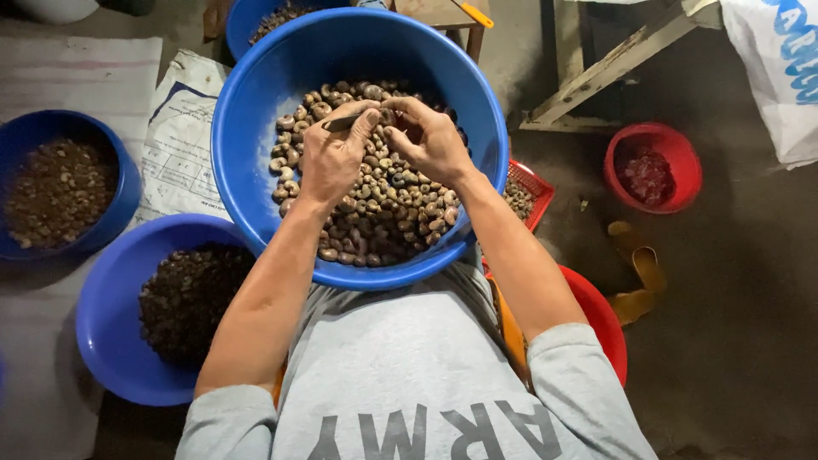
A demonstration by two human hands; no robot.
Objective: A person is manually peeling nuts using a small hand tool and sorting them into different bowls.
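Both hands work over the big basin (pixel 256 153), which sits in the person's lap, full of brownish nuts (pixel 383 213). The left hand (pixel 334 158) is closed around a thin dark tool (pixel 342 123), whose tip points toward the right hand (pixel 430 140). The right hand's fingers are pinched together on a single nut (pixel 388 116), just beside the tool tip. Left of the basin stand two more blue bowls (pixel 106 324) of darker bits. Right of it sit a red basket (pixel 532 183) and a red bowl (pixel 677 149).
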